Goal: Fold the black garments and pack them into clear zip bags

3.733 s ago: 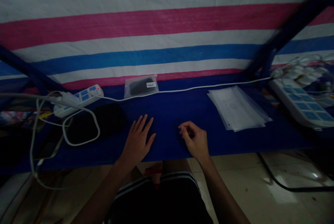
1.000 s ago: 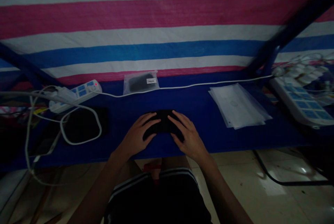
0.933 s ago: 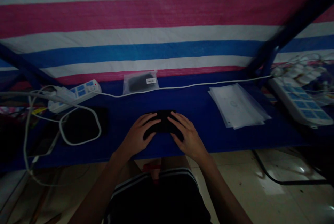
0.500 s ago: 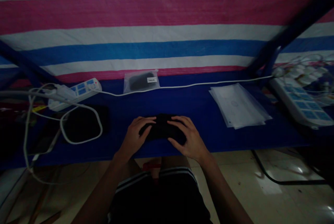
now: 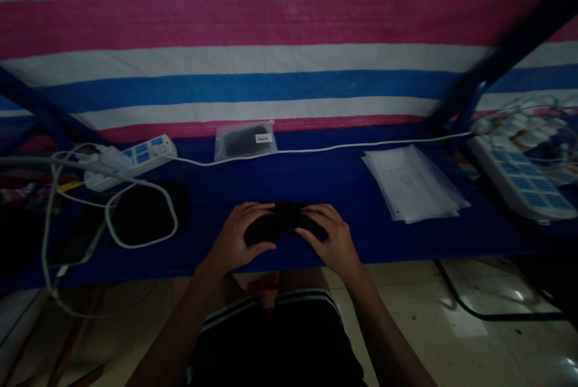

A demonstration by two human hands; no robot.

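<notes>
A soft-looking black item [image 5: 284,221], wide and low with rounded ends, rests at the front of the blue table; in the dim light its exact kind does not show. My left hand [image 5: 241,233] curls round its left end, fingers over the top and thumb along the near side. Gripping the right end, my right hand [image 5: 332,233] has its fingers on top and its thumb pressed against the front. Behind them lies a clear bag [image 5: 246,140] with a dark item and a barcode label. To the right are several flat translucent bags [image 5: 413,182] in a stack.
A white power strip [image 5: 135,161] with plugs stands at the left, near a looped white cable [image 5: 174,218] and a phone [image 5: 79,242]. Another power strip [image 5: 524,179] lies at the right. A thin white cord [image 5: 334,147] crosses the back of the blue table [image 5: 217,182].
The black item now looks more compact and rounded between my hands. My left thumb has shifted down and outward, and my right fingers have moved slightly along its top.
</notes>
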